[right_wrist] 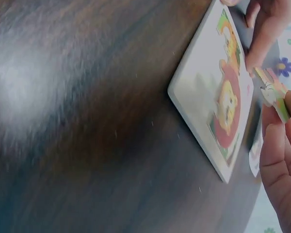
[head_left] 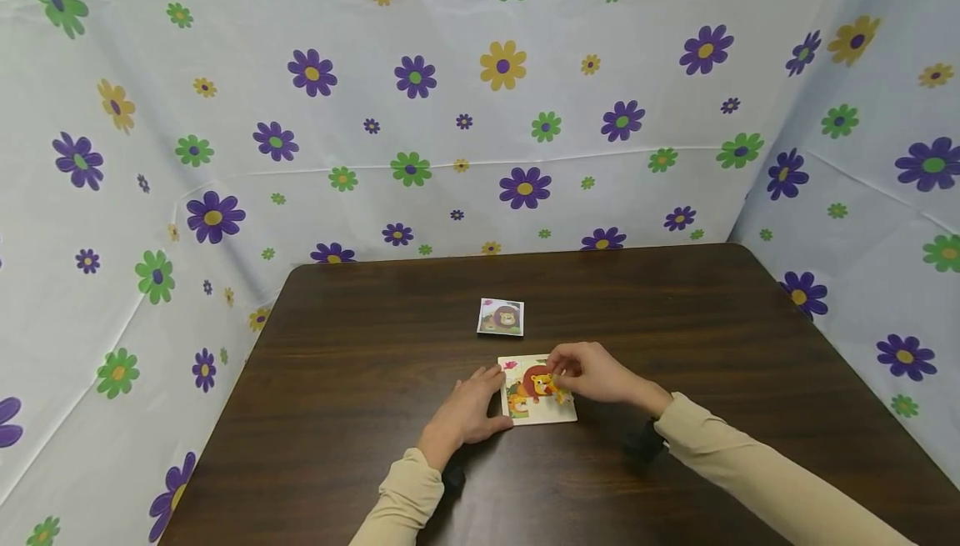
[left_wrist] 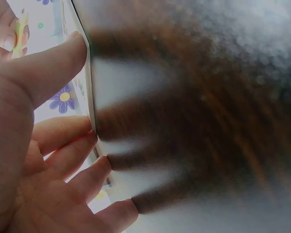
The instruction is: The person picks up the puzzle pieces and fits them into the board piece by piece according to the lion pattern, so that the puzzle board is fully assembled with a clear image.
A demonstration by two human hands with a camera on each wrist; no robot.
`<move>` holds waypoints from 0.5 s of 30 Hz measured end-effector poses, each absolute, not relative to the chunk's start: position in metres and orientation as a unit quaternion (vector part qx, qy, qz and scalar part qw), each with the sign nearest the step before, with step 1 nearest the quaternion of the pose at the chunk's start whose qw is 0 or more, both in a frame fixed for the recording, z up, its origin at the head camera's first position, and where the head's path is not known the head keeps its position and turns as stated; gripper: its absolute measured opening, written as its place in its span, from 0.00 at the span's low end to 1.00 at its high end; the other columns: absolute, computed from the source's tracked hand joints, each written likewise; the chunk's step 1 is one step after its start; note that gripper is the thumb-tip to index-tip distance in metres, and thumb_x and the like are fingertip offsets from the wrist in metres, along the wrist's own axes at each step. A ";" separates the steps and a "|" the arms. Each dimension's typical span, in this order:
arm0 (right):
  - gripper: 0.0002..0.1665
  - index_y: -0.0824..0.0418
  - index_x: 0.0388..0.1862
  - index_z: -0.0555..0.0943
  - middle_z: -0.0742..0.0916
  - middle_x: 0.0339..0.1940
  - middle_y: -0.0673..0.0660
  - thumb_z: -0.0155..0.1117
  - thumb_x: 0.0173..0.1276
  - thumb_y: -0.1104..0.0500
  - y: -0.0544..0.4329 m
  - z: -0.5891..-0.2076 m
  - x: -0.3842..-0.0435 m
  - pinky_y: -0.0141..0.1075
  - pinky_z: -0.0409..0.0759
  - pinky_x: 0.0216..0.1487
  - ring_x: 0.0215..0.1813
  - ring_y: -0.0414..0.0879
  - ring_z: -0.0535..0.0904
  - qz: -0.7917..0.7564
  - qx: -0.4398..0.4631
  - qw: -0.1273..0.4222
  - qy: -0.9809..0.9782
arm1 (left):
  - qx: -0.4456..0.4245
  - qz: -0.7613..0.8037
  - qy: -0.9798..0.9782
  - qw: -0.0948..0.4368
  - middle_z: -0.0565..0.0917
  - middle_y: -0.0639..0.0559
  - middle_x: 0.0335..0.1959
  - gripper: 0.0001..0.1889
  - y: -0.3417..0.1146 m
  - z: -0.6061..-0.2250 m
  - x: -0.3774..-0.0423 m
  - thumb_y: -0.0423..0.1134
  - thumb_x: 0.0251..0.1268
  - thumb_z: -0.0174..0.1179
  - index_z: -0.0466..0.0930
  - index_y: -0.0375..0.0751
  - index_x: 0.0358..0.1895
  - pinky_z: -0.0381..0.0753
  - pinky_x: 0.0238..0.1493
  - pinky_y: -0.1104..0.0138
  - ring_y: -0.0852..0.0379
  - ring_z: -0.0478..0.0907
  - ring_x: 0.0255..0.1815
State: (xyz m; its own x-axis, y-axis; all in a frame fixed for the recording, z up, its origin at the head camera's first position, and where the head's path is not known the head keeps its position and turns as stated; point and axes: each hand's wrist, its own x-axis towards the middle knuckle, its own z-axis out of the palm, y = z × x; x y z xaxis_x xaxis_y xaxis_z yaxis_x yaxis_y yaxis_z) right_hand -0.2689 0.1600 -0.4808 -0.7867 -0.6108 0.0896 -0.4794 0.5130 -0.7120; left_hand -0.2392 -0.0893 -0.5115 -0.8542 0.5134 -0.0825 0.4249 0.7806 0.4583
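Observation:
A square wooden puzzle board with a lion picture lies on the table. My left hand touches its left side, with thumb and fingers spread along the edge; in the left wrist view, the fingertips meet the board's edge. Over the right part of the board, my right hand pinches a small colourful puzzle piece between thumb and fingers. The piece is off the board in the right wrist view. On the board, the lion's face and brown mane show, with bare pale wood beside them.
Just behind the board lies a small square card with a similar lion picture. The dark wooden table extends to both sides. A white flowered cloth hangs behind the table and at its sides.

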 end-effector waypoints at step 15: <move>0.09 0.64 0.40 0.84 0.87 0.35 0.54 0.64 0.61 0.70 0.136 -0.498 -0.270 0.30 0.80 0.36 0.33 0.37 0.79 -0.382 -0.333 0.109 0.855 | 0.249 0.216 0.939 0.102 0.67 0.42 0.69 0.35 -0.089 -0.512 -0.240 0.49 0.56 0.68 0.70 0.36 0.66 0.64 0.60 0.36 0.39 0.61 0.70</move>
